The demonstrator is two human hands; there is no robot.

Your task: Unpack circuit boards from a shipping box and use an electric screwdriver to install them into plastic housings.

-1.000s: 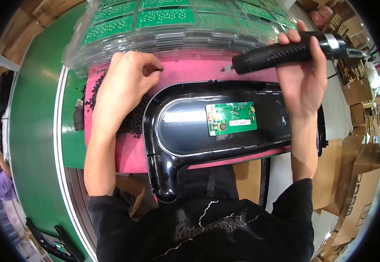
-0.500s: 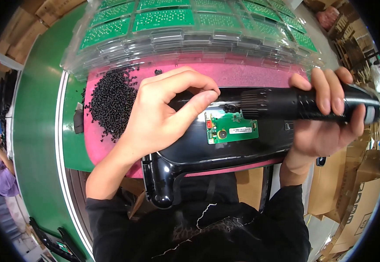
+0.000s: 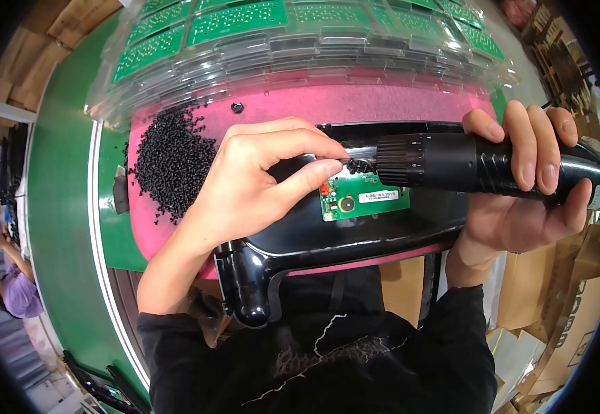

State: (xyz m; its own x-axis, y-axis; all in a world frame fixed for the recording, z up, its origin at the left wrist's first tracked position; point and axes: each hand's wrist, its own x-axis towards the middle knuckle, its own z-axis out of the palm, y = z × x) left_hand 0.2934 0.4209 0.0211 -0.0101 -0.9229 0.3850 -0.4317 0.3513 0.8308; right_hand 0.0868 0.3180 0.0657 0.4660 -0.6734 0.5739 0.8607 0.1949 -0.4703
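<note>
My left hand [image 3: 258,179] hides the driver [image 3: 479,162] tip and part of the board [image 3: 365,200]. Whatever my fingertips pinch is too small to tell.

Bright even overhead light, sharp centre, fisheye bending, dark vignette rim.

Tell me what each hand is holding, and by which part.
Right hand grips the black electric screwdriver around its body. Left hand pinches a small black screw at the driver's tip.
</note>
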